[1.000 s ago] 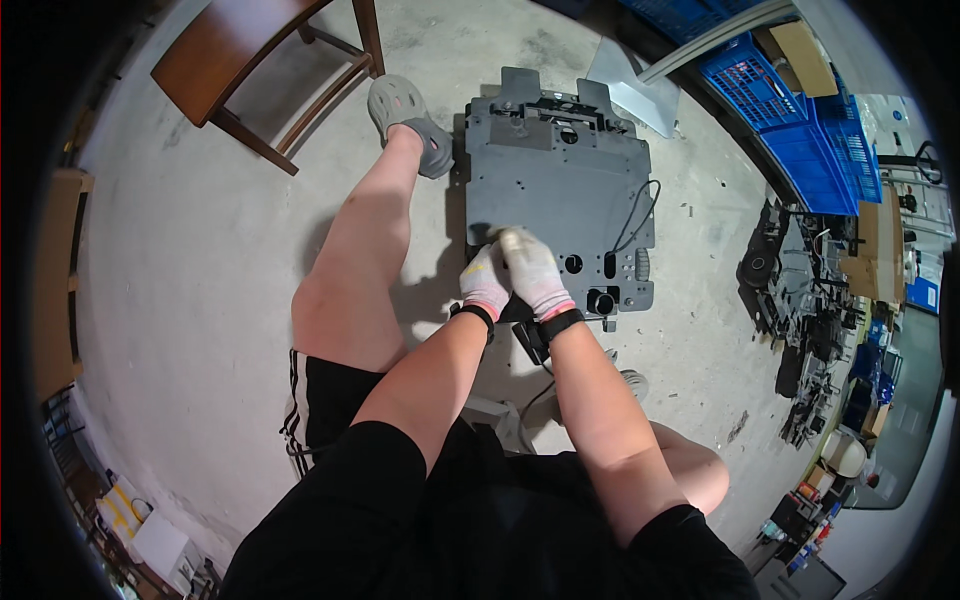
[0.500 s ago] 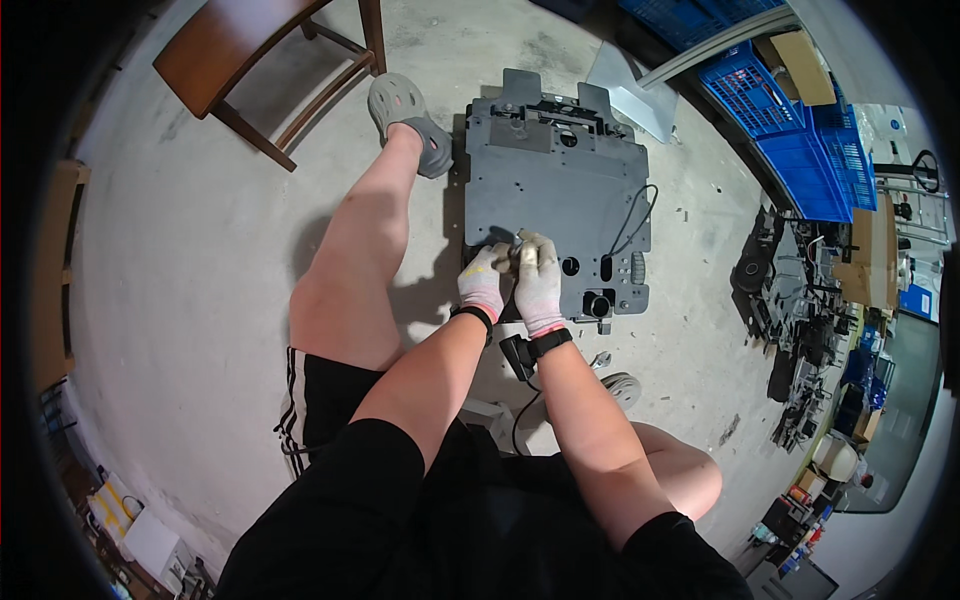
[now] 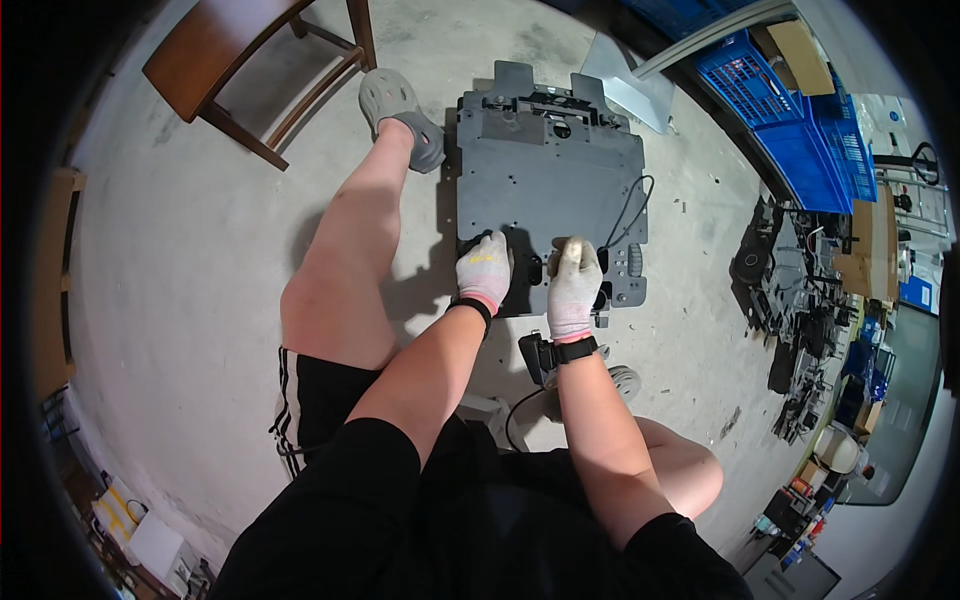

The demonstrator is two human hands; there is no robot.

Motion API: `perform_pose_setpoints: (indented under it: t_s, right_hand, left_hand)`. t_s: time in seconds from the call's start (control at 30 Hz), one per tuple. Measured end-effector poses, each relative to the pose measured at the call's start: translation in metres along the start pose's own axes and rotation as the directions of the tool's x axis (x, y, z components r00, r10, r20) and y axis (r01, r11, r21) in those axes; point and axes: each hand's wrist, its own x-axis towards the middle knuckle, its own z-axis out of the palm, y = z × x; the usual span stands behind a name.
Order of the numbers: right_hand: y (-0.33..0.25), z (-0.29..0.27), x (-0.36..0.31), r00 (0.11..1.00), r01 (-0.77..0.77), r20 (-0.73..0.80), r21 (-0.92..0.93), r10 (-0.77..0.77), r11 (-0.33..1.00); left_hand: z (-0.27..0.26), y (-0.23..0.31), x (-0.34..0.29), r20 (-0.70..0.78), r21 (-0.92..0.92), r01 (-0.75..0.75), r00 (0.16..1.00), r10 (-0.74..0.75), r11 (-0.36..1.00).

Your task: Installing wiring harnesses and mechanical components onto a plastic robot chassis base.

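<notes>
A dark grey metal chassis (image 3: 550, 190), flat and roughly square, lies on the floor in front of me, with holes and brackets along its edges. My left hand (image 3: 484, 272), in a white knit glove, is at its near left corner, fingers curled down; what they grip is hidden. Gloved the same way, my right hand (image 3: 575, 285) hovers or rests over the near edge, its fingers closed together. Whatever is in that pinch is too small to make out. A black cable (image 3: 630, 215) loops across the chassis on the right.
A brown wooden chair (image 3: 225, 60) stands at the far left. Blue plastic crates (image 3: 800, 150) and a cardboard box (image 3: 868, 250) line the right side. Nearer lies a heap of dark metal parts (image 3: 800, 300). My shod foot (image 3: 400, 115) is beside the chassis's left edge.
My hands were together near the chassis's near left part; the right hand has moved away to the right. The left hand stays close to the corner, and the view has shifted slightly.
</notes>
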Motion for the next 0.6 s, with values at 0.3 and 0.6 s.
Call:
perform_pose_setpoints:
  t_s: [0.3, 0.6]
  right_hand:
    - [0.028, -0.007, -0.011, 0.994, -0.082, 0.066, -0.013, 0.083, 0.997]
    - [0.036, -0.016, -0.011, 0.990, -0.113, 0.091, 0.102, 0.104, 0.988]
  left_hand:
    - [-0.036, 0.013, 0.030, 0.402, 0.174, 0.086, 0.903, -0.151, 0.981]
    - [-0.048, 0.006, 0.039, 0.434, -0.234, 0.290, 0.885, -0.167, 0.928]
